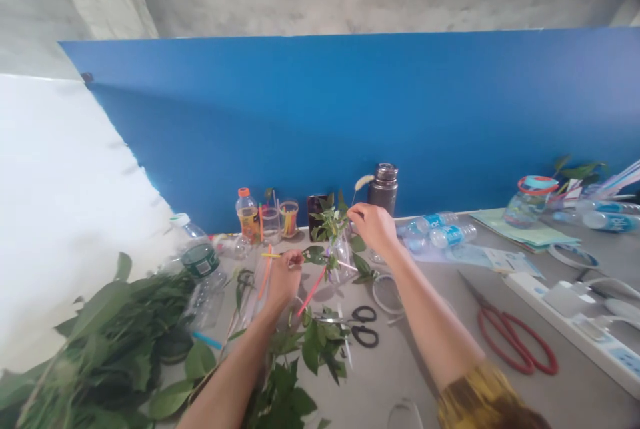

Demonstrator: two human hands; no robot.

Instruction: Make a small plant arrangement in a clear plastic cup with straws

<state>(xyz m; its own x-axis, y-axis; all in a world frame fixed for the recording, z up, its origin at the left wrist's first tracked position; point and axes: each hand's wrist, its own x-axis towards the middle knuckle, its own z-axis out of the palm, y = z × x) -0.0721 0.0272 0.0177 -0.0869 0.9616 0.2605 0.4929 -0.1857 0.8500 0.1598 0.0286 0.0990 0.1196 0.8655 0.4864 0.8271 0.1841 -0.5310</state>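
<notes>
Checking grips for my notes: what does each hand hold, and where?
The left hand seems to pinch a thin yellow straw near its end. The right hand is at the top of a leafy sprig; any hold cannot be told.

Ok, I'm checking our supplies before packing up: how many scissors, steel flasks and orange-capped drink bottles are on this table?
Red-handled scissors: 1
Black-handled scissors: 1
Steel flask: 1
Orange-capped drink bottle: 1
Total: 4
</notes>
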